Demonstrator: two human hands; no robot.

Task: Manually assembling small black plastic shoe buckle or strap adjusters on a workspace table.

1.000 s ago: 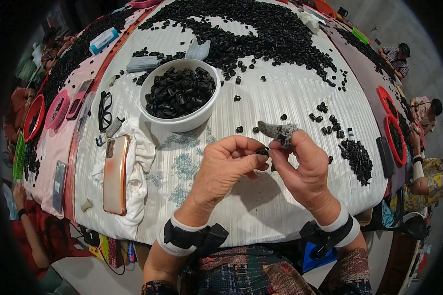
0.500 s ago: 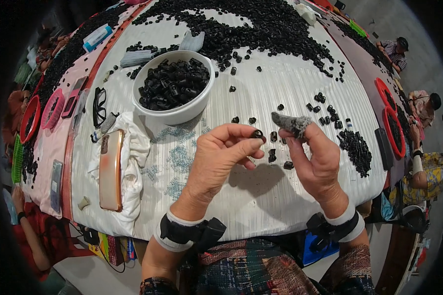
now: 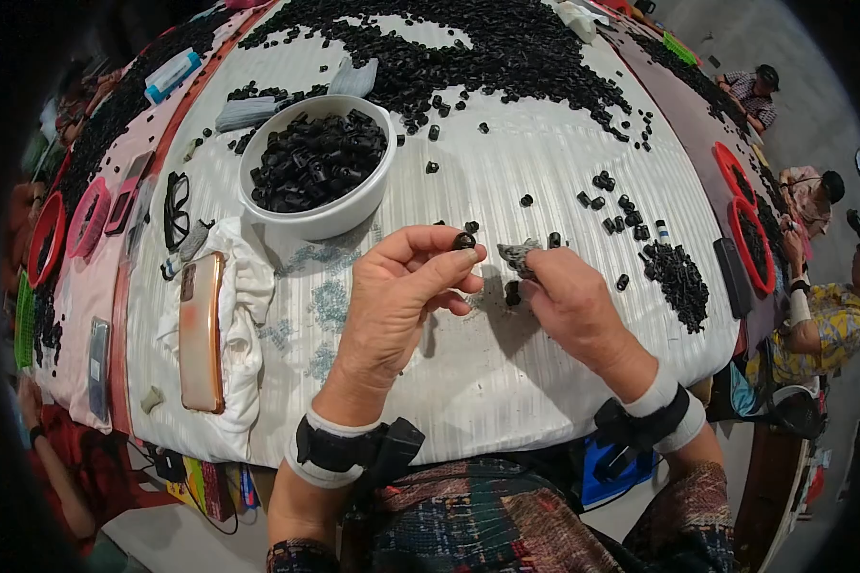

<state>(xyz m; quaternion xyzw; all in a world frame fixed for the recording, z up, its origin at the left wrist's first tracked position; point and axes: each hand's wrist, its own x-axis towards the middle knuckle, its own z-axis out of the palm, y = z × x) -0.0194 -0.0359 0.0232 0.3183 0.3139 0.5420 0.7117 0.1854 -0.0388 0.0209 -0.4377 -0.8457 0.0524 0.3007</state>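
Observation:
My left hand point(image 3: 392, 301) pinches a small black ring-like plastic part point(image 3: 464, 242) between thumb and forefinger, its round opening showing. To its right, my right hand point(image 3: 583, 301) is curled closed at a grey knitted finger cover point(image 3: 520, 256). I cannot tell whether that cover is worn on a fingertip or gripped. Just below it is a black part point(image 3: 513, 292), and another black part point(image 3: 555, 240) stands beyond the right hand. Ahead on the left, a white bowl point(image 3: 320, 224) is heaped with black cylindrical parts point(image 3: 315, 162).
A large spread of black parts point(image 3: 506, 72) covers the far table. A pile of thin black pieces point(image 3: 677, 286) lies at right. On the left are a phone case point(image 3: 201, 334) on white cloth point(image 3: 244, 344) and eyeglasses point(image 3: 176, 210). Several people sit at both sides.
My right hand has turned palm-down and come lower and left, nearer my left hand. The left hand, still pinching its black part, has shifted slightly left and up.

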